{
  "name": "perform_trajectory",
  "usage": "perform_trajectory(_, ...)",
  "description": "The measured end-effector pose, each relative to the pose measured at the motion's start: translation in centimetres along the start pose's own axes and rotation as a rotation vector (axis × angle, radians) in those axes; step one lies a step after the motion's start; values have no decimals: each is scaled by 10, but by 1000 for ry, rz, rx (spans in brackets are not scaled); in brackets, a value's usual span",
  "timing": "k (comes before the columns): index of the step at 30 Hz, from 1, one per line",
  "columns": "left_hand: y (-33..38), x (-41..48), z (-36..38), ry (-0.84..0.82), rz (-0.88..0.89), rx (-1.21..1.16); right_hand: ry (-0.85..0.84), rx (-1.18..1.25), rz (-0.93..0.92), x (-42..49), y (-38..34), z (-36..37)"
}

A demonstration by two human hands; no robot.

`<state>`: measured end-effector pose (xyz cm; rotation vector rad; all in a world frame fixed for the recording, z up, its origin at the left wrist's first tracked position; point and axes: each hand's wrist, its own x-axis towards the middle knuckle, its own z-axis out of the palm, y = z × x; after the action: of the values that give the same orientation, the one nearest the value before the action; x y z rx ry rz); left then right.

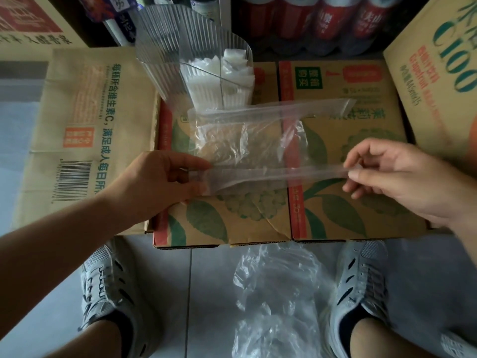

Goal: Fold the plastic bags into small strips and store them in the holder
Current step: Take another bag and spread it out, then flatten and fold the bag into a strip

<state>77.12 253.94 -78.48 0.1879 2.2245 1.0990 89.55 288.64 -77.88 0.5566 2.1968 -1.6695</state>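
Tension seems the reason for this grip: the left hand (160, 179) pinches one end of the near edge of a clear plastic bag (245, 140) between thumb and fingers (196, 161), and the right hand (395, 177) pinches the other end with thumb and curled fingers (358, 174); held taut between them, that edge forms a narrow, straight band just above the cardboard box (348, 202) that serves as the work surface; the rest of the bag lies crumpled on the box beyond, with another flat band along its far edge, so the fold looks partway done, probably being turned over towards the far side.

The holder (160, 55), a ribbed transparent tub, stands tilted at the back of the box, just beyond the bag, presumably within easy reach for dropping a finished piece in; white folded strips (232, 73) stand in one compartment.

Loose bags (278, 293) lie heaped on the floor (214, 293) between the shoes (103, 285), likely waiting their turn.
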Motion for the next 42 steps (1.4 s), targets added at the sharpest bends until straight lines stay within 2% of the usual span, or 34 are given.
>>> perform_trajectory(2, 2, 0, 0, -28, -21, -45, 9, -38, 0, -1, 3, 1)
perform_trajectory(6, 2, -1, 2, -55, -20, -66, -9, 54, 23, 0, -3, 5)
perform_trajectory(10, -2, 2, 0, -64, -15, -52, -52, -139, 16, 4, 3, 3)
perform_trajectory(16, -5, 4, -2, -99, -26, -69, -54, -187, 10, 5, 9, -15)
perform_trajectory(21, -3, -5, 2, -109, 46, 15, 60, -612, 57, -1, -5, -14)
perform_trajectory(24, 1, -8, 4, -187, 80, 68, 312, -730, -145, -3, -25, 4)
perform_trajectory(26, 3, -8, 4, -227, 113, 110, 390, -750, -347, 2, -34, 23)
perform_trajectory(29, 6, -7, 3, -249, 143, 205, 216, -867, -526, 16, -34, 54)
perform_trajectory(33, 4, -9, 4, -301, 156, 294, -99, -1074, -510, 27, -29, 88)
perform_trajectory(38, -1, -11, -2, -364, 143, 446, -140, -1304, -475, 36, -9, 97)
perform_trajectory(42, 1, -11, -6, -404, 164, 641, -152, -1349, -458, 37, -8, 98)
